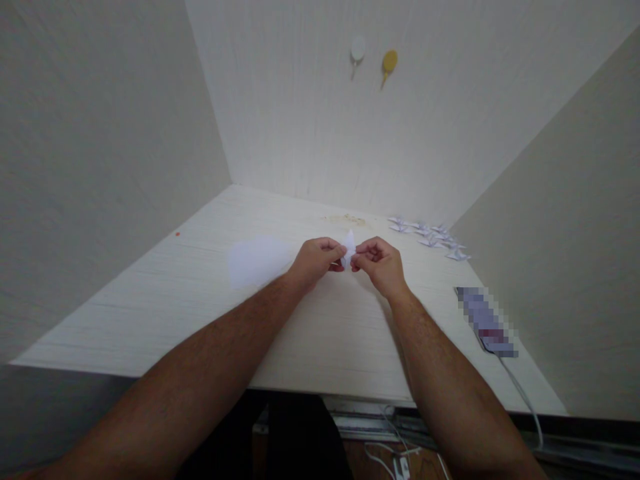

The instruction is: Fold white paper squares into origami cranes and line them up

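Both my hands meet over the middle of a pale wooden desk (pixel 165 300). My left hand (pixel 316 259) and my right hand (pixel 380 261) each pinch one side of a small folded white paper piece (pixel 349 248), which stands up between the fingertips. The fingers of both hands are closed on it. A flat white sheet of paper (pixel 257 261) lies on the desk just left of my left hand.
Several small folded paper pieces (pixel 430 237) lie in a row at the desk's back right. A phone (pixel 486 321) with a cable lies near the right edge. Walls enclose the desk on three sides; two round hooks (pixel 374 60) hang on the back wall.
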Demonstrator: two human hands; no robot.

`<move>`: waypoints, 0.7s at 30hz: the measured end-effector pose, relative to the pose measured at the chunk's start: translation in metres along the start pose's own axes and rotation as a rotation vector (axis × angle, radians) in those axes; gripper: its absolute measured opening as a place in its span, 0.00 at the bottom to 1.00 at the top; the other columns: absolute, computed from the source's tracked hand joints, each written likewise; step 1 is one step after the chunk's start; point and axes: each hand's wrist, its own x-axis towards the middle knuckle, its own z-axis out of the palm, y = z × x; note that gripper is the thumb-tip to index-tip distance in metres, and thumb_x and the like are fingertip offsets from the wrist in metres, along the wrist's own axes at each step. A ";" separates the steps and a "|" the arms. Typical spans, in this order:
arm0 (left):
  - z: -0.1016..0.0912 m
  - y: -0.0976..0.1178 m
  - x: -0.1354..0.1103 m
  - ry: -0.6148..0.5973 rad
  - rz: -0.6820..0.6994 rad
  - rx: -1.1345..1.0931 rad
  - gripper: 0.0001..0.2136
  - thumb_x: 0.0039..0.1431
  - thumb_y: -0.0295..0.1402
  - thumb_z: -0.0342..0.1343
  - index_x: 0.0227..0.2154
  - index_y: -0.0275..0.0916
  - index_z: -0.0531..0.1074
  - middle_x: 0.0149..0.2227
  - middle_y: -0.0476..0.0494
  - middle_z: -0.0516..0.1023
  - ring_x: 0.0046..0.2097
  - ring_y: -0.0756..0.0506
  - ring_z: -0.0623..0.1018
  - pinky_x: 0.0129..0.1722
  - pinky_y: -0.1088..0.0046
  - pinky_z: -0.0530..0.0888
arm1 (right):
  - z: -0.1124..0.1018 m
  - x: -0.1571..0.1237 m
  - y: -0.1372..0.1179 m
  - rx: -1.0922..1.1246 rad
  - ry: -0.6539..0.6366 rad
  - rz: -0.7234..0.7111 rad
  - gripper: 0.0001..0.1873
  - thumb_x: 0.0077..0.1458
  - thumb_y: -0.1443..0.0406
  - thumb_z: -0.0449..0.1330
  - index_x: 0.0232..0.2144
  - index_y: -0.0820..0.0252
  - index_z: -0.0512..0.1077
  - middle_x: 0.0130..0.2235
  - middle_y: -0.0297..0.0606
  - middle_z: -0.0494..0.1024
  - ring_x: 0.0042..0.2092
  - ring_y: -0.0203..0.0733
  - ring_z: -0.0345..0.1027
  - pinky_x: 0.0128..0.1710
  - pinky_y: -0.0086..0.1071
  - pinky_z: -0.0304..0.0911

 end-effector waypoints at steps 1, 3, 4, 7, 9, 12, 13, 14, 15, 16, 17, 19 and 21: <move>0.000 -0.001 0.000 0.007 0.016 -0.006 0.09 0.46 0.34 0.64 0.24 0.33 0.72 0.25 0.46 0.76 0.24 0.52 0.75 0.28 0.73 0.76 | 0.001 0.000 -0.001 0.035 0.028 0.033 0.10 0.41 0.65 0.67 0.28 0.58 0.70 0.22 0.29 0.75 0.23 0.36 0.71 0.25 0.32 0.69; 0.000 -0.002 0.001 0.013 0.050 0.005 0.09 0.46 0.33 0.65 0.24 0.33 0.72 0.25 0.47 0.76 0.25 0.52 0.75 0.29 0.73 0.76 | 0.002 0.001 -0.002 0.046 0.053 0.098 0.13 0.41 0.62 0.68 0.29 0.59 0.70 0.22 0.30 0.75 0.23 0.37 0.71 0.24 0.32 0.70; 0.001 -0.002 0.001 0.010 0.068 0.022 0.09 0.46 0.33 0.65 0.25 0.33 0.73 0.25 0.47 0.76 0.25 0.52 0.75 0.29 0.73 0.76 | 0.002 0.001 -0.003 0.020 0.050 0.129 0.13 0.42 0.61 0.68 0.28 0.59 0.70 0.21 0.31 0.75 0.22 0.37 0.70 0.24 0.32 0.70; 0.001 -0.002 0.001 -0.006 0.109 0.093 0.08 0.46 0.32 0.64 0.25 0.33 0.73 0.25 0.47 0.76 0.25 0.52 0.76 0.29 0.74 0.76 | 0.001 0.000 -0.003 -0.100 0.021 0.183 0.12 0.44 0.59 0.66 0.25 0.62 0.72 0.20 0.33 0.75 0.20 0.35 0.68 0.21 0.30 0.67; 0.000 -0.003 0.001 -0.010 0.120 0.151 0.06 0.47 0.30 0.63 0.24 0.33 0.73 0.24 0.47 0.76 0.25 0.51 0.76 0.28 0.75 0.76 | 0.000 0.000 -0.004 -0.158 0.012 0.186 0.11 0.45 0.59 0.65 0.24 0.62 0.72 0.20 0.34 0.75 0.19 0.35 0.68 0.21 0.29 0.65; -0.002 -0.005 0.003 0.008 0.124 0.271 0.04 0.48 0.29 0.62 0.25 0.34 0.74 0.23 0.47 0.77 0.25 0.51 0.76 0.27 0.75 0.75 | 0.000 -0.001 -0.005 -0.233 -0.006 0.169 0.10 0.46 0.60 0.64 0.24 0.62 0.72 0.19 0.34 0.75 0.20 0.34 0.67 0.20 0.27 0.62; -0.003 -0.006 0.004 0.017 0.125 0.313 0.04 0.48 0.29 0.61 0.25 0.34 0.74 0.23 0.46 0.77 0.25 0.51 0.76 0.26 0.75 0.74 | 0.001 -0.001 -0.005 -0.260 -0.013 0.158 0.10 0.47 0.60 0.63 0.24 0.62 0.72 0.19 0.34 0.75 0.20 0.34 0.67 0.20 0.27 0.61; -0.004 -0.007 0.006 0.028 0.126 0.350 0.04 0.48 0.30 0.61 0.25 0.34 0.74 0.23 0.46 0.77 0.24 0.50 0.76 0.25 0.76 0.73 | 0.001 -0.001 -0.004 -0.285 -0.021 0.147 0.10 0.47 0.60 0.63 0.24 0.62 0.72 0.19 0.34 0.74 0.20 0.34 0.67 0.20 0.26 0.60; -0.005 -0.008 0.007 0.035 0.125 0.385 0.04 0.49 0.30 0.61 0.25 0.34 0.74 0.22 0.46 0.77 0.24 0.50 0.76 0.25 0.76 0.73 | 0.000 -0.001 -0.004 -0.306 -0.027 0.138 0.10 0.48 0.60 0.62 0.24 0.61 0.72 0.19 0.34 0.74 0.20 0.34 0.67 0.20 0.26 0.60; -0.005 -0.009 0.008 0.041 0.123 0.414 0.04 0.49 0.31 0.61 0.25 0.34 0.74 0.22 0.46 0.77 0.24 0.50 0.76 0.24 0.76 0.72 | 0.000 -0.002 -0.004 -0.321 -0.031 0.130 0.10 0.48 0.60 0.62 0.24 0.61 0.71 0.19 0.34 0.74 0.20 0.34 0.66 0.20 0.26 0.59; -0.006 -0.009 0.008 0.047 0.122 0.444 0.05 0.49 0.32 0.60 0.24 0.35 0.74 0.22 0.46 0.77 0.23 0.50 0.75 0.24 0.76 0.71 | 0.000 -0.002 -0.003 -0.329 -0.034 0.124 0.10 0.49 0.60 0.61 0.24 0.61 0.71 0.19 0.33 0.74 0.20 0.34 0.66 0.20 0.26 0.59; -0.006 -0.010 0.008 0.054 0.121 0.494 0.06 0.49 0.33 0.60 0.24 0.35 0.74 0.21 0.46 0.76 0.23 0.51 0.75 0.23 0.77 0.70 | 0.000 -0.002 -0.002 -0.329 -0.037 0.117 0.10 0.49 0.60 0.61 0.23 0.61 0.71 0.19 0.33 0.73 0.20 0.33 0.65 0.20 0.26 0.58; -0.005 -0.008 0.007 0.060 0.129 0.519 0.06 0.49 0.33 0.59 0.23 0.35 0.74 0.21 0.47 0.76 0.22 0.51 0.74 0.22 0.78 0.68 | 0.001 -0.002 -0.002 -0.321 -0.035 0.113 0.10 0.49 0.60 0.61 0.23 0.60 0.70 0.19 0.32 0.72 0.20 0.33 0.64 0.19 0.26 0.57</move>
